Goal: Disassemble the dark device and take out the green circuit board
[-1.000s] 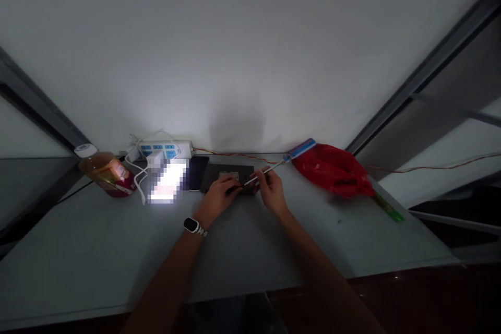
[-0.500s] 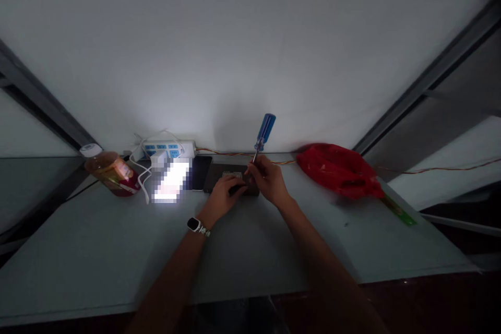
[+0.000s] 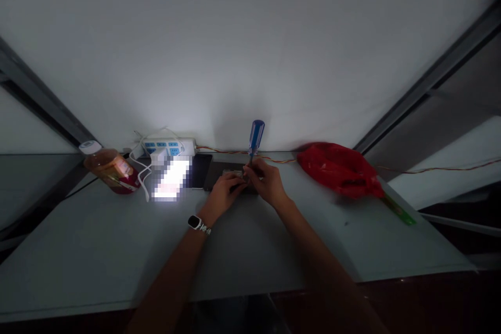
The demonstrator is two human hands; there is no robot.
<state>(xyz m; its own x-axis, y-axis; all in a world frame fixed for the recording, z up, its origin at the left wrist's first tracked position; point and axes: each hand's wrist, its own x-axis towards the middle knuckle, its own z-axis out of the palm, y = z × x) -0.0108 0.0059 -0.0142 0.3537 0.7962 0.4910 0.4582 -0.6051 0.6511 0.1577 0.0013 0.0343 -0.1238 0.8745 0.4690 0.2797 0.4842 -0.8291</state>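
My right hand (image 3: pixel 266 182) grips a blue-handled screwdriver (image 3: pixel 255 136), which stands nearly upright with its shaft pointing down into the fingers. Its tip is hidden by my hands, close to a small metal part (image 3: pixel 230 173) on a dark flat case (image 3: pixel 217 180). My left hand (image 3: pixel 223 193) holds the near edge of that case, with a black-strapped wristwatch (image 3: pixel 194 223) on its wrist. The two hands almost touch.
Behind the case are a phone (image 3: pixel 201 170), a blue-socketed power strip (image 3: pixel 168 147) and white cables (image 3: pixel 143 172). A pixelated bright patch (image 3: pixel 171 180) lies beside them. A bottle (image 3: pixel 109 166) stands left; a red plastic bag (image 3: pixel 338 169) and green ruler (image 3: pixel 399 210) lie right.
The screwdriver has swung from lying almost flat, handle to the right, to nearly upright. My right hand has moved left, closer to my left hand and the metal part.
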